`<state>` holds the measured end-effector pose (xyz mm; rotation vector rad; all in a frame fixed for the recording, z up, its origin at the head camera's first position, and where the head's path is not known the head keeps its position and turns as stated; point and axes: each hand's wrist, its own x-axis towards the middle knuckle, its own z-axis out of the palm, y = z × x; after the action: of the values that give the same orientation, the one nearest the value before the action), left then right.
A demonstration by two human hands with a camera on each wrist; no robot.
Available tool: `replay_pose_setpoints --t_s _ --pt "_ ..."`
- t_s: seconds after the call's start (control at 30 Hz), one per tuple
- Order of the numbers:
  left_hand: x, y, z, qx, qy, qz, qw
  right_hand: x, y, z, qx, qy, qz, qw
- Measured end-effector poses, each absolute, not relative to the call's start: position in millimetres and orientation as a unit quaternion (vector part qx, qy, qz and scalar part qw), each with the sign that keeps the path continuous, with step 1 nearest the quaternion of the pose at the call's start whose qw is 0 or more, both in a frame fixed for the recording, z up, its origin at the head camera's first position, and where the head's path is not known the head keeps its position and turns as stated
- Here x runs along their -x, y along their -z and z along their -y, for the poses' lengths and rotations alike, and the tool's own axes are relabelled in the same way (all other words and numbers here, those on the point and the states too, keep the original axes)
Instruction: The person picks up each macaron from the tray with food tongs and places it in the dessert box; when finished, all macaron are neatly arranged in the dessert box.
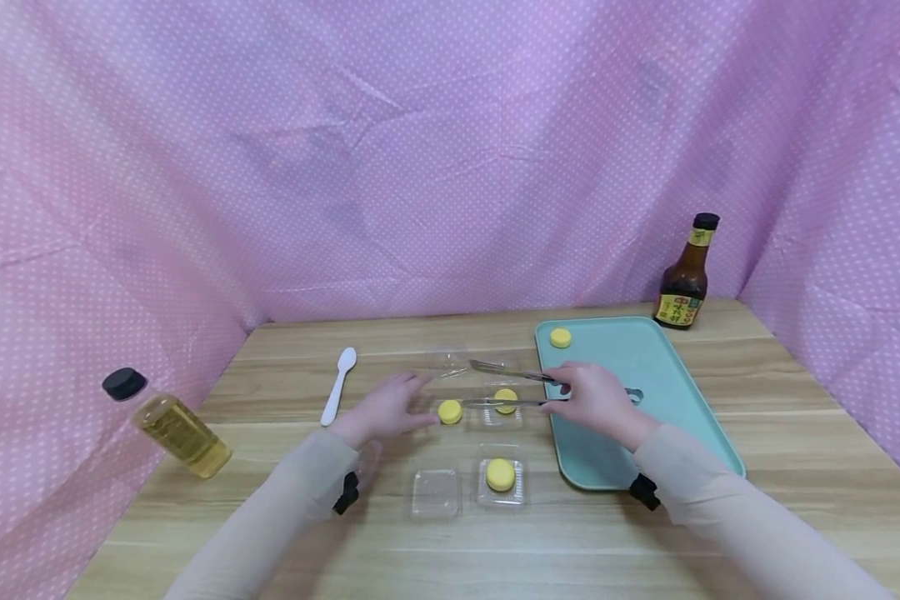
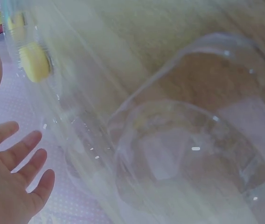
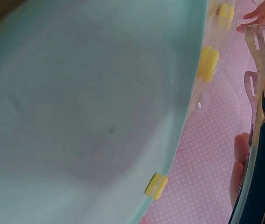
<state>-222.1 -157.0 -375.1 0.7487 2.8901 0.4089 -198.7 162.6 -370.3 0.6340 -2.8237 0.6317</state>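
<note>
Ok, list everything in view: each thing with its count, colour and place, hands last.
yellow cakes: four, yellow; one on the tray's far end, two between the hands, one in a near clear container.
clear containers: several, transparent; table centre, exact count hard to tell.
tongs: one, metal; open over the middle cakes.
tray: one, teal; right of centre.
spoon: one, white; left of centre.
sauce bottle: one, brown, black cap; far right.
oil bottle: one, yellowish, black cap; left edge.
table: one, light wood.
left hand: open, beside a cake.
right hand: grips the tongs.
</note>
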Motion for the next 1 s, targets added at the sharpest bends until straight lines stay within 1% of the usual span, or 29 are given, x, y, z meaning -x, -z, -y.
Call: replay_pose_setpoints --t_s 0.17,0.3,0.63,0.83,1.0 --pt "218.0 373.8 159.7 -0.237 -0.145 -0.960 0.028 195.3 370.3 -168.1 -0.215 -0.216 0.948 0.096" --pt "207.9 369.8 162.6 -0.232 -0.164 -0.959 0.008 193.8 371.5 -172.6 -0.214 -0.217 0.947 0.102" --pt "179.3 361.8 167.3 -0.298 -0.179 -0.937 -0.040 189.8 371.7 -187.2 -0.202 -0.219 0.948 0.111" --pt "163.6 368.4 171.7 -0.327 -0.171 -0.929 -0.041 190.6 372.4 -194.9 -0.196 -0.216 0.951 0.103" --pt "151.1 373.0 173.3 -0.339 -0.161 -0.926 -0.028 189.2 372.3 -198.5 -0.199 -0.217 0.950 0.101"
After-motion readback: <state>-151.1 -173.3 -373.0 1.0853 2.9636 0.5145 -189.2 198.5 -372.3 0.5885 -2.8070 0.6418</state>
